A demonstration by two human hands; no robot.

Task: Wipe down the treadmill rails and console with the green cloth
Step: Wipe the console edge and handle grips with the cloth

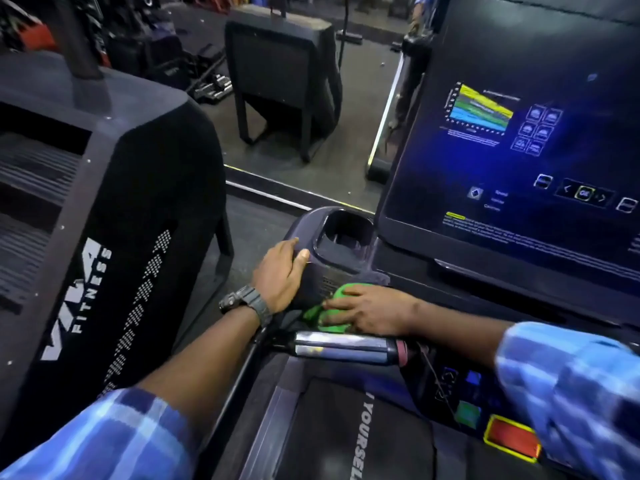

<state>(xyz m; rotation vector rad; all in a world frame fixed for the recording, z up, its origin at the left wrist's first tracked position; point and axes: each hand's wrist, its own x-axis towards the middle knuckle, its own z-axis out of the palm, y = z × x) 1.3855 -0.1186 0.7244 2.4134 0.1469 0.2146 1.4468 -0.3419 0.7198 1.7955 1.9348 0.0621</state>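
The green cloth (320, 311) is bunched on the left side of the treadmill console (332, 271), just below the cup holder (344, 233). My right hand (370, 310) lies flat on the cloth, pressing it against the console, and hides most of it. My left hand (280, 271), with a dark watch on the wrist, grips the console's left outer corner beside the cup holder. A chrome handlebar grip (343, 348) runs just below both hands. The lit screen (519, 161) stands at the right.
A black stair machine (104, 237) marked FITNESS stands close on the left. A red stop button (510, 439) and other keys sit at the lower right. The treadmill belt cover (346, 427) lies below. Another black machine (284, 74) stands behind, across the floor.
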